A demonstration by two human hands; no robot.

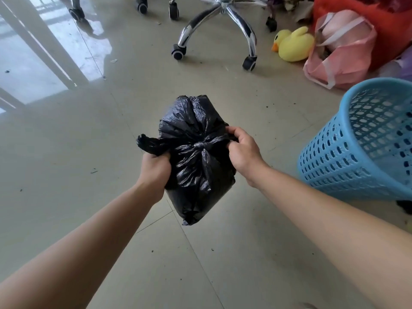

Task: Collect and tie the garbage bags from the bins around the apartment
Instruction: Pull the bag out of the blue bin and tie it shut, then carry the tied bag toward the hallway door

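Note:
A black garbage bag [196,166] hangs in the air in the middle of the view, above the tiled floor. Its top is gathered into a knot at the centre. My left hand [156,168] is closed around the left twisted end of the bag, which sticks out past my fist. My right hand [243,152] pinches the right end of the bag next to the knot. The two ends are pulled apart sideways. A blue perforated plastic bin [356,148] stands at the right with no bag visible in it.
A chrome office chair base [223,25] with castors stands ahead. At the far right lie a yellow duck toy [294,44], a pink bag [341,54] and red fabric [356,10]. A white table leg [51,47] rises at the left. Small crumbs dot the floor.

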